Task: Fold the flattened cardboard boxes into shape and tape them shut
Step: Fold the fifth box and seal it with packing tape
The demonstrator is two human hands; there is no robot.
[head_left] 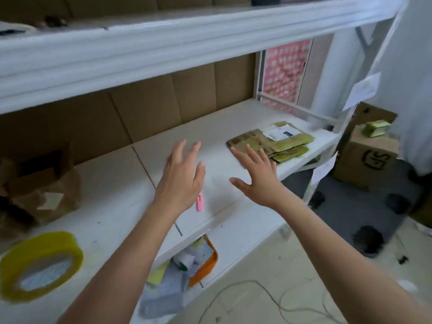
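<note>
With both my left hand [181, 181] and right hand [258, 180] spread and holding nothing, the tape roll [39, 265] sits well to their left. Beyond my right fingertips lies the stack of flattened boxes [271, 142]; I judge it light, stiff and slippery, best pinched at an edge.

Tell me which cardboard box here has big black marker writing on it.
The upright brown box on the floor right of the shelf; the flattened boxes on the shelf carry only a white label.
</note>
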